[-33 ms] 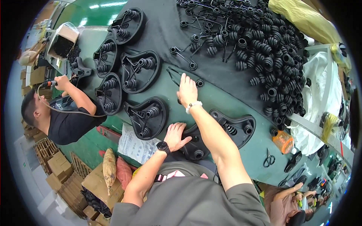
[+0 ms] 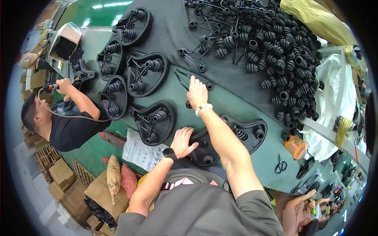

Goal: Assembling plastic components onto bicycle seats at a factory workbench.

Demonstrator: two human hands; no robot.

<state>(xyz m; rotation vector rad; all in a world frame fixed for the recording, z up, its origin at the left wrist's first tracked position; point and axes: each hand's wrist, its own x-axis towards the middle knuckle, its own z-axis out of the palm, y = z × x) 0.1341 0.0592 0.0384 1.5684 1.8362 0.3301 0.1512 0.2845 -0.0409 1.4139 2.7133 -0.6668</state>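
My right hand (image 2: 197,93) is closed over a bent black wire saddle frame (image 2: 181,80) lying low over the green tabletop. Ring-shaped ends of that frame stick out on both sides of my fingers; its middle is hidden under the hand. Flat and with fingers spread, my left hand (image 2: 182,143) rests at the left end of an upturned black bicycle saddle (image 2: 252,135), which lies partly beneath my right forearm. Just left of that hand sits another upturned saddle (image 2: 167,129), fitted with a wire frame and coil springs.
More sprung saddles (image 2: 161,80) stand at the far left. A heap of black coil springs (image 2: 289,67) and loose wire frames (image 2: 214,23) covers the back right. Scissors (image 2: 280,165) and an orange container (image 2: 295,147) lie right. A co-worker (image 2: 69,128) holds an air tool (image 2: 51,87) at left.
My right hand has shifted very slightly to the right on the wire saddle frame. My left hand stays almost where it was.
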